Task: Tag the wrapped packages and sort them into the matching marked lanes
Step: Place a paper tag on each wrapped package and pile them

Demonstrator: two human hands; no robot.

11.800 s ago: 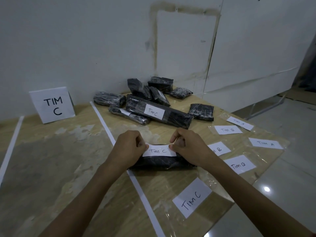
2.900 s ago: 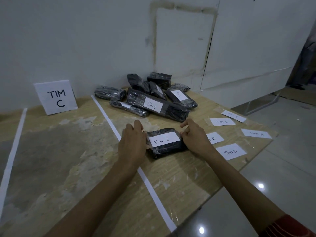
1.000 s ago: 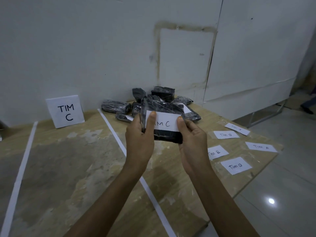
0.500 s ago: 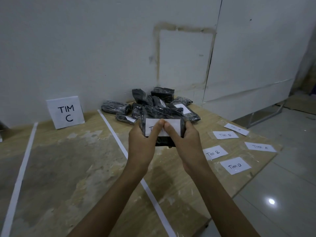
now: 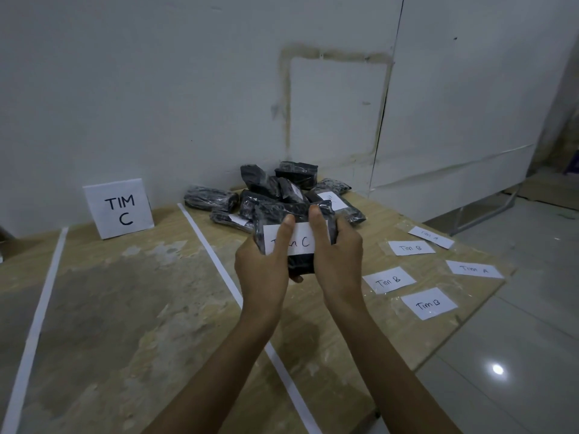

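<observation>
Above the table I hold a black wrapped package [image 5: 299, 263] with a white tag reading "Tim C" [image 5: 300, 242] on its front. My left hand [image 5: 263, 264] grips its left side, thumb pressed on the tag. My right hand [image 5: 338, 258] grips the right side, thumb also on the tag. A pile of black wrapped packages [image 5: 275, 195] lies behind, some with tags. A standing card "TIM C" [image 5: 119, 208] marks the lane on the left, bounded by white tape lines [image 5: 213, 255].
Loose paper tags lie on the right of the table: "Tim B" [image 5: 388, 280], another "Tim B" [image 5: 429, 303], a third "Tim B" [image 5: 411, 247], "Tim A" [image 5: 474, 269], and a far tag [image 5: 430, 236]. The table edge drops to a tiled floor [image 5: 517, 355] at the right.
Both hands lifted the tagged package off the table and hold it up. Since half a second ago my thumbs have spread apart across the tag, showing more of its writing.
</observation>
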